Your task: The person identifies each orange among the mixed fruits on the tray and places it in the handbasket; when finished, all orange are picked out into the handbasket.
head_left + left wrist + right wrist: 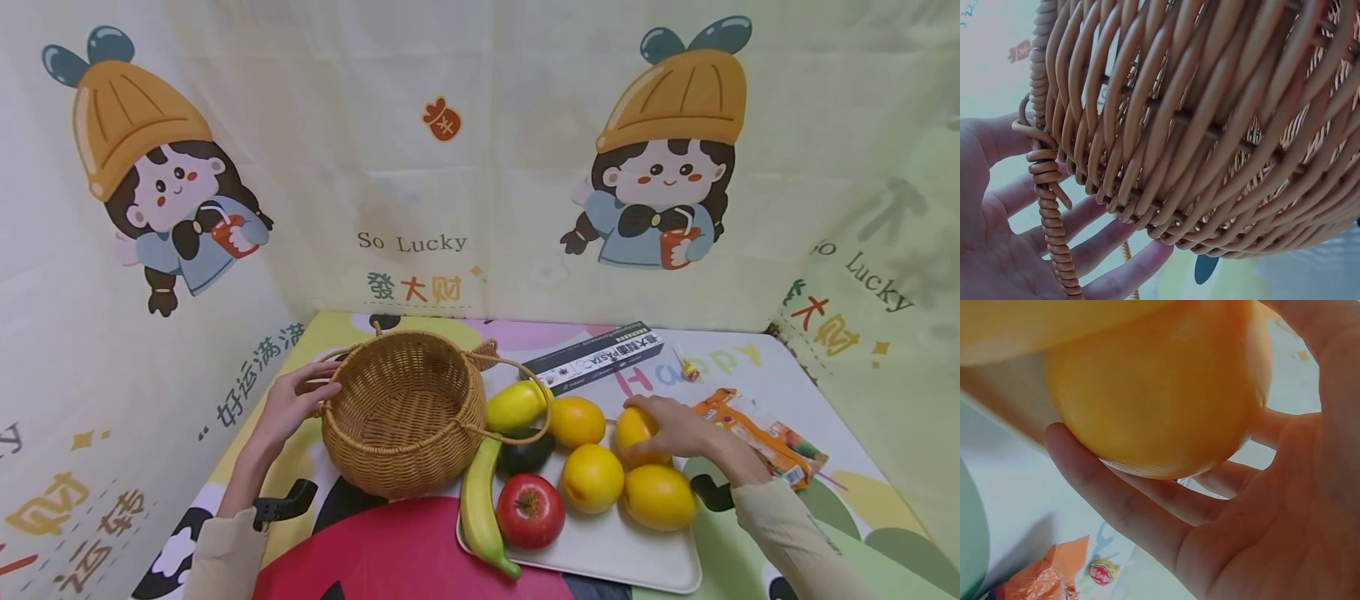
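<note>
Cups a probably firm, slick orange [632, 424], best held round its sides, in curled right hand [678, 425] and touches basket [405, 462] with left hand [294, 405] loosely spread.

Brn woven basket [405, 462], orng-yel fruit [1160, 394], red apple [531, 518]

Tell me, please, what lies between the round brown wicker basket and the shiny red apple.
In the head view, a long, curved yellow banana with a green tip lies between the basket and the apple.
</note>
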A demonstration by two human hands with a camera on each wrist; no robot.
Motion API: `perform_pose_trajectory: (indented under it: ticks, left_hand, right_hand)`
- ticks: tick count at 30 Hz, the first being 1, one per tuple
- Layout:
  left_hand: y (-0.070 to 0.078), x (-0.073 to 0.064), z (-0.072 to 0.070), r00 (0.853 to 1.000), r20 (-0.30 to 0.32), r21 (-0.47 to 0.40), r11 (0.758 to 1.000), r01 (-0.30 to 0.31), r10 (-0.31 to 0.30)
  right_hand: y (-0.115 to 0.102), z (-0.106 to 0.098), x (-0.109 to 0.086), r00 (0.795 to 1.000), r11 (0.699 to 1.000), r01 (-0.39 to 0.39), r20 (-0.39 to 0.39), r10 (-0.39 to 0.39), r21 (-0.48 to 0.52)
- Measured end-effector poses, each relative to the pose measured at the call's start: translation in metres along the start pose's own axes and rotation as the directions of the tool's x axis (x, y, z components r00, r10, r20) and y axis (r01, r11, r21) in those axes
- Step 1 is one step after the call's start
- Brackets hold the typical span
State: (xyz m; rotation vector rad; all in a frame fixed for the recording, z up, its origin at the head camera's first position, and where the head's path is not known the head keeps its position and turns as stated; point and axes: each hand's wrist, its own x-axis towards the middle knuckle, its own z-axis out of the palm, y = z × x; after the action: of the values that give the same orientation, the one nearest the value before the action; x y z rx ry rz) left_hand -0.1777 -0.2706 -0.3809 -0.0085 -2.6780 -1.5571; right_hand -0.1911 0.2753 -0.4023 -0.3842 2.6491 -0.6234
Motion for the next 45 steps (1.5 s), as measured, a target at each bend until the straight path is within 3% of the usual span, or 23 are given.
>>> perform_pose_trajectory:
  ticks: [5,12,16,19,25,30,35,45]
  left_hand:
    - [0.0,-0.001,-0.002,1.0,0.004,-0.03,0.999,0.022,-0.021]
    - [-0.003,0.0,-0.004,1.0,0.02,-0.047,0.999,0.019,-0.018]
    - [-0.005,0.002,-0.005,0.999,0.032,-0.058,0.998,0.013,-0.011]
    - [-0.005,0.004,-0.006,0.999,0.035,-0.065,0.998,0.02,-0.018]
    - [-0.002,0.004,-0.008,0.997,0.035,-0.073,0.995,0.068,-0.065]
    - [-0.001,0.005,-0.008,0.996,0.036,-0.084,0.993,0.079,-0.076]
    - [-0.002,0.004,-0.009,0.996,0.038,-0.099,0.992,0.079,-0.075]
    - [-0.003,0.005,-0.01,0.994,0.062,-0.106,0.99,0.096,-0.09]
  right_hand:
    - [0.001,-0.002,-0.001,0.999,1.0,0.026,-0.029,-0.026,-0.004]
    - [-0.002,-0.017,0.002,0.98,0.99,0.124,-0.148,-0.133,-0.07]
    - [-0.013,-0.028,0.002,0.976,0.99,0.138,-0.169,-0.14,-0.022]
    - [-0.024,-0.034,0.003,0.974,0.987,0.156,-0.172,-0.146,0.045]
    - [-0.052,-0.042,0.013,0.938,0.963,0.268,-0.237,-0.252,0.04]
    - [-0.079,-0.051,0.022,0.92,0.94,0.328,-0.258,-0.295,0.093]
    - [-0.107,-0.054,0.035,0.915,0.913,0.367,-0.246,-0.32,0.178]
    - [-0.154,-0.038,0.067,0.928,0.848,0.362,-0.234,-0.29,0.387]
